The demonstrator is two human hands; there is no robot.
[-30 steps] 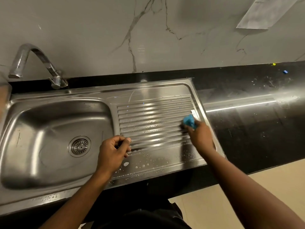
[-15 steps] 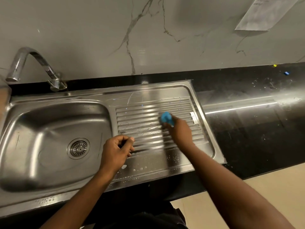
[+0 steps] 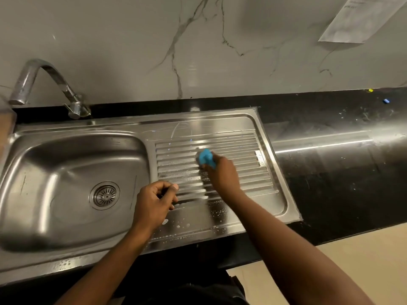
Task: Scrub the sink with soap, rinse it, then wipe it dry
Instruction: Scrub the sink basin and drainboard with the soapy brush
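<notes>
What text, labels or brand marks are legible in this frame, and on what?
None legible.
White paper sheet on the marble wall: printed lines, too blurred to read.
Small shiny rectangular patch on the ribbed steel drainboard: possibly a label, no characters can be made out.

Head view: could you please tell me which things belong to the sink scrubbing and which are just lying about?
Job: sink, blue scrubber in right hand, tap.
Lying about: paper on wall, blue bit and yellow bit on countertop.
</notes>
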